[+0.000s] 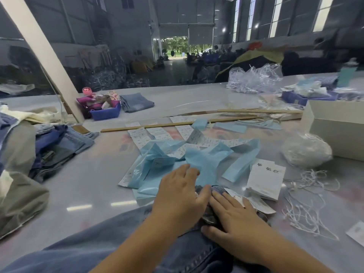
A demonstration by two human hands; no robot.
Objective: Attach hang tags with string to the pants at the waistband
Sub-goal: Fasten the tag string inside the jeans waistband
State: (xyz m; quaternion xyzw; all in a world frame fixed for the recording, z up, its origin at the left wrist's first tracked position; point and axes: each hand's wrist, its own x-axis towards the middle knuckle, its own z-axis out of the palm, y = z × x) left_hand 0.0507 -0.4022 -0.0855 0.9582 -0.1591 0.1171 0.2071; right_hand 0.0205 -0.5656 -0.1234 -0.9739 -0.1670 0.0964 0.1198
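Blue denim pants (110,239) lie across the near edge of the table, their waistband end bunched under my hands. My left hand (180,196) lies flat with straight fingers on the bunched denim and the blue paper beyond it. My right hand (234,215) presses flat on the denim just to its right, fingers straight. A white hang tag (260,204) pokes out from under my right hand's fingertips. A stack of white hang tags (266,179) sits to the right of my hands. Loose white strings (307,200) sprawl at the right.
Light blue paper sheets (189,158) and label strips (149,135) cover the middle. Folded jeans (57,146) pile up at left. A white box (338,127) and a clear bag (307,150) stand at right. A blue bin (105,113) and a wooden stick (177,124) lie farther back.
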